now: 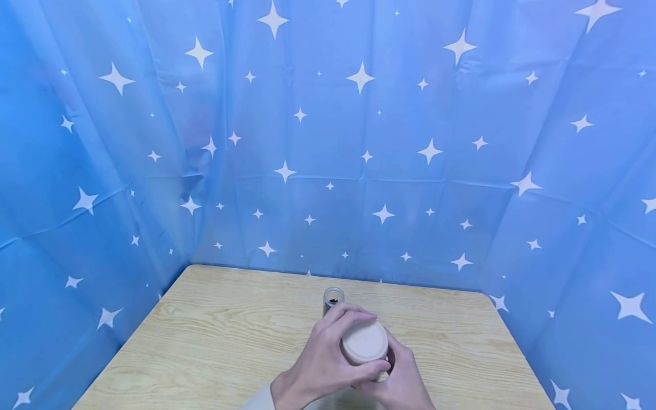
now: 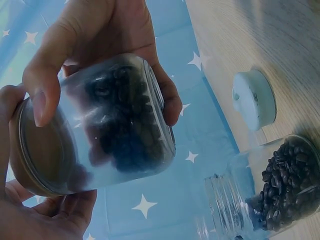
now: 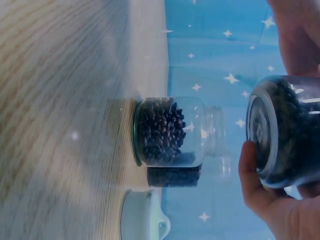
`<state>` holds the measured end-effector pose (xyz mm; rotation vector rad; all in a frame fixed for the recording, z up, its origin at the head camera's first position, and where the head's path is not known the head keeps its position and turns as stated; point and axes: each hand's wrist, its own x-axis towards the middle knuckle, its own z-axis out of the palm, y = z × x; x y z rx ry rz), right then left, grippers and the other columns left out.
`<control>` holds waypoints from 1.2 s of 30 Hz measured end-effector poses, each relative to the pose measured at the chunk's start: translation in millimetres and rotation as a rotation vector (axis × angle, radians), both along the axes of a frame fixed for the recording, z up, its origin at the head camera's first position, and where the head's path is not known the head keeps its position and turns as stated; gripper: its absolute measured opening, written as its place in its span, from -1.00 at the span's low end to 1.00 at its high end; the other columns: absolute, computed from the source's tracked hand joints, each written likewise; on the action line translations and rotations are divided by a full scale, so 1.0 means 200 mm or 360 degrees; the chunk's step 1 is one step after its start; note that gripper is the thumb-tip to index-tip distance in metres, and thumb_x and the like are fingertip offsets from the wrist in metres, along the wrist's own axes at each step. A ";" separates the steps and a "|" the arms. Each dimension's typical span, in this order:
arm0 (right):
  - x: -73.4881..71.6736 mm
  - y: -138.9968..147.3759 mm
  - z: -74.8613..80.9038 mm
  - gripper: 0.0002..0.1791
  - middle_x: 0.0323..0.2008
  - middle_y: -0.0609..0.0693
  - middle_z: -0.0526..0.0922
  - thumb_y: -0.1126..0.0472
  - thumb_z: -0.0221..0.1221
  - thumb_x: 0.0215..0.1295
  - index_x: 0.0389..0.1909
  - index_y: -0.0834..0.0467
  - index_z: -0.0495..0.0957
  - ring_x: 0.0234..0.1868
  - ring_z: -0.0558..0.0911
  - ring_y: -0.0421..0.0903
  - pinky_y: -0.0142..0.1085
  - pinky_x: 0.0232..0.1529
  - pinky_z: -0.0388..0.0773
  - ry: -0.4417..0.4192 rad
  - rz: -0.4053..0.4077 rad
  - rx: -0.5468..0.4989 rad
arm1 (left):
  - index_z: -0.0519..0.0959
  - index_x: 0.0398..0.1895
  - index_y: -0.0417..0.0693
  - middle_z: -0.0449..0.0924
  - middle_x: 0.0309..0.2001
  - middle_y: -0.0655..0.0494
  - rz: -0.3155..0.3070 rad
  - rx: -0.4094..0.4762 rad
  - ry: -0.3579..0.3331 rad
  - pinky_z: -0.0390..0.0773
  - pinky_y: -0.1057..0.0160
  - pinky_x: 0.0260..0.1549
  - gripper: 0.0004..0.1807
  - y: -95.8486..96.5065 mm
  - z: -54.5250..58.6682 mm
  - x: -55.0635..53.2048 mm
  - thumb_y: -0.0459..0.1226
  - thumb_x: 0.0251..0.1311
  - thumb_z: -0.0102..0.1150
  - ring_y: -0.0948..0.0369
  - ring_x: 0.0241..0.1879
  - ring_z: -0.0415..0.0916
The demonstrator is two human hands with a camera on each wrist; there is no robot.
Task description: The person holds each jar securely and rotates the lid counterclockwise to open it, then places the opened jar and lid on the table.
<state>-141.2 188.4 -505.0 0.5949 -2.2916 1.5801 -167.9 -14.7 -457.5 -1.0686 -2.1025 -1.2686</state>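
Note:
A clear jar [image 2: 115, 120] of dark coffee beans is held up off the table between both hands. My left hand [image 1: 323, 359] grips its round beige lid [image 1: 365, 342], with the thumb on the near side and fingers around the far side. Under the lid, my right hand [image 1: 402, 376] wraps around the jar body, mostly hidden in the head view. The right wrist view has a right finger against the jar's base. Behind the hands stands an open glass jar [image 3: 162, 132] part-filled with dark coffee beans.
A pale lid [image 2: 254, 100] with a small loop lies on the wood-grain table [image 1: 225, 330] to the right of the open jar. A rounded pale thing [image 1: 340, 400] shows at the bottom edge below the hands. Blue star-patterned curtains [image 1: 328, 142] surround the table.

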 end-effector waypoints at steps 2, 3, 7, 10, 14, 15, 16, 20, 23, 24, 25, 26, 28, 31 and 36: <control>0.00 0.00 0.00 -0.05 0.13 -0.08 0.87 0.35 0.73 -0.03 0.49 0.04 0.64 0.11 0.80 -0.29 -0.30 0.13 0.83 0.0000 0.0004 -0.0003 | 0.69 0.43 0.24 0.70 0.32 0.24 -0.0004 -0.0003 -0.0004 0.75 0.34 0.10 -0.29 0.00 0.00 0.00 0.08 0.26 0.77 0.31 0.21 0.71; 0.00 0.00 0.00 -0.05 0.13 -0.08 0.87 0.36 0.73 -0.03 0.49 0.04 0.64 0.11 0.80 -0.29 -0.30 0.13 0.83 0.0002 0.0005 -0.0003 | 0.68 0.43 0.25 0.69 0.32 0.24 -0.0005 -0.0007 -0.0007 0.75 0.34 0.10 -0.29 0.00 0.00 0.00 0.08 0.26 0.77 0.31 0.21 0.70; 0.00 0.00 0.00 -0.05 0.14 -0.05 0.87 0.36 0.73 -0.03 0.48 0.05 0.64 0.12 0.80 -0.28 -0.30 0.15 0.83 0.0012 0.0020 -0.0015 | 0.68 0.45 0.25 0.69 0.34 0.24 -0.0017 -0.0021 -0.0008 0.76 0.32 0.13 -0.28 0.00 0.00 0.00 0.09 0.27 0.77 0.31 0.23 0.70; 0.00 0.01 -0.01 -0.05 0.14 -0.05 0.87 0.37 0.73 -0.03 0.48 0.06 0.64 0.12 0.81 -0.28 -0.30 0.15 0.83 0.0003 0.0023 -0.0023 | 0.67 0.45 0.25 0.69 0.34 0.24 -0.0014 -0.0030 -0.0007 0.76 0.32 0.14 -0.27 0.00 0.00 0.00 0.09 0.26 0.77 0.31 0.24 0.70; 0.00 0.01 -0.01 -0.06 0.12 -0.04 0.88 0.38 0.73 -0.04 0.47 0.09 0.64 0.11 0.82 -0.27 -0.30 0.14 0.83 -0.0008 0.0027 -0.0031 | 0.68 0.44 0.24 0.69 0.33 0.24 -0.0023 -0.0030 -0.0009 0.75 0.31 0.14 -0.28 0.00 0.00 0.00 0.08 0.26 0.77 0.31 0.24 0.70; 0.00 0.01 -0.01 -0.06 0.12 -0.04 0.87 0.38 0.72 -0.04 0.47 0.10 0.64 0.10 0.82 -0.27 -0.30 0.14 0.83 -0.0010 0.0030 -0.0033 | 0.68 0.44 0.24 0.69 0.33 0.24 -0.0028 -0.0029 -0.0010 0.74 0.31 0.14 -0.29 0.00 0.00 0.00 0.07 0.26 0.77 0.30 0.24 0.70; 0.00 0.01 -0.01 -0.06 0.12 -0.03 0.87 0.38 0.72 -0.04 0.47 0.10 0.64 0.10 0.82 -0.27 -0.30 0.13 0.84 -0.0013 0.0032 -0.0036 | 0.68 0.43 0.23 0.69 0.33 0.24 -0.0034 -0.0028 -0.0012 0.74 0.31 0.14 -0.29 0.00 0.00 0.00 0.06 0.26 0.77 0.30 0.25 0.70; 0.00 0.01 0.00 -0.07 0.10 -0.04 0.87 0.38 0.72 -0.03 0.46 0.09 0.65 0.09 0.82 -0.27 -0.30 0.12 0.83 -0.0027 0.0030 -0.0033 | 0.67 0.45 0.24 0.68 0.36 0.25 -0.0046 -0.0055 -0.0043 0.75 0.30 0.16 -0.27 -0.01 0.01 0.00 0.08 0.26 0.77 0.30 0.27 0.69; 0.01 0.02 0.00 -0.08 0.10 -0.03 0.87 0.38 0.72 -0.03 0.46 0.08 0.65 0.08 0.81 -0.28 -0.30 0.11 0.83 -0.0028 0.0030 -0.0026 | 0.65 0.48 0.29 0.65 0.40 0.31 -0.0058 -0.0102 -0.0095 0.75 0.28 0.22 -0.25 -0.01 0.02 0.00 0.12 0.26 0.76 0.32 0.31 0.68; 0.01 0.02 0.01 -0.08 0.10 -0.03 0.87 0.38 0.72 -0.02 0.46 0.08 0.64 0.09 0.81 -0.28 -0.30 0.11 0.83 -0.0027 0.0033 -0.0024 | 0.64 0.49 0.31 0.65 0.42 0.32 -0.0067 -0.0117 -0.0107 0.75 0.28 0.25 -0.24 -0.02 0.02 0.00 0.13 0.27 0.76 0.32 0.33 0.68; 0.00 0.02 0.01 -0.08 0.11 -0.02 0.86 0.38 0.72 -0.01 0.47 0.09 0.64 0.09 0.81 -0.28 -0.30 0.11 0.83 -0.0026 0.0040 -0.0026 | 0.64 0.50 0.32 0.64 0.43 0.33 -0.0084 -0.0129 -0.0119 0.75 0.27 0.26 -0.23 -0.02 0.02 0.00 0.13 0.27 0.76 0.32 0.34 0.68; 0.00 0.02 0.01 -0.08 0.12 -0.01 0.86 0.38 0.72 0.01 0.48 0.10 0.63 0.10 0.81 -0.27 -0.29 0.11 0.84 -0.0030 0.0053 -0.0033 | 0.63 0.51 0.31 0.64 0.44 0.32 -0.0106 -0.0136 -0.0115 0.75 0.27 0.28 -0.23 -0.03 0.02 -0.01 0.12 0.28 0.75 0.32 0.35 0.68; 0.00 0.03 0.01 -0.08 0.15 0.00 0.85 0.37 0.73 0.05 0.49 0.09 0.62 0.12 0.82 -0.25 -0.29 0.12 0.84 -0.0069 0.0075 -0.0062 | 0.62 0.54 0.29 0.65 0.46 0.28 -0.0164 -0.0147 -0.0104 0.75 0.26 0.30 -0.22 -0.04 0.03 -0.02 0.10 0.29 0.75 0.30 0.37 0.68; 0.00 0.03 0.02 -0.10 0.20 -0.01 0.84 0.35 0.73 0.10 0.50 0.04 0.62 0.15 0.83 -0.22 -0.28 0.18 0.83 -0.0143 0.0113 -0.0115 | 0.60 0.57 0.24 0.66 0.48 0.22 -0.0270 -0.0166 -0.0086 0.75 0.24 0.31 -0.20 -0.07 0.04 -0.05 0.04 0.31 0.74 0.27 0.38 0.68; 0.01 0.03 0.02 -0.18 0.23 -0.06 0.84 0.28 0.72 0.22 0.48 -0.05 0.63 0.19 0.84 -0.20 -0.28 0.21 0.81 -0.0134 0.0165 -0.0074 | 0.60 0.59 0.20 0.66 0.50 0.21 -0.0409 -0.0250 -0.0070 0.72 0.21 0.37 -0.21 -0.12 0.07 -0.09 -0.02 0.34 0.73 0.25 0.45 0.67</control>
